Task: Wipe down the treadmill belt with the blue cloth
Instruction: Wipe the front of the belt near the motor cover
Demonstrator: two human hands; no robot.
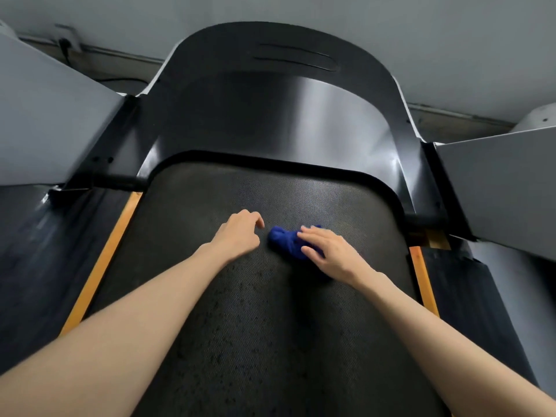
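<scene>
Toward the front edge of the dark, textured rubber treadmill belt (240, 326), a little right of its centre line, lies the small deep-blue cloth (284, 240), crumpled into a wad. Your right hand (331, 254) lies on top of it with the fingers stretched out over the wad rather than curled round it, so you are pressing it, not clutching it. Your left hand (237, 233) sits just beside the cloth on its left, knuckles up and fingers loosely bent, with nothing in it. Whether its fingertips touch the belt I cannot tell.

The cloth looks soft, light and limp. Bunched as it is, only a small patch of it meets the belt, and it will probably roll and fold under your palm rather than slide as a flat sheet. The rough weave of the belt is likely to drag at the fabric too. Lay your palm over the middle of the wad and spread your fingers across its far side to keep it from slipping out. Better, use your 2 hands to open it flatter first, so 1 pass covers more width.

Dark speckles show across the half of the belt nearest you, so most of the wiping seems left to do. A thin orange strip (99, 266) runs along the belt's left edge, with another along the right. The glossy black curved motor cover (270, 115) rises just beyond the front edge. The belt may creep under a hard push, so press moderately.
</scene>
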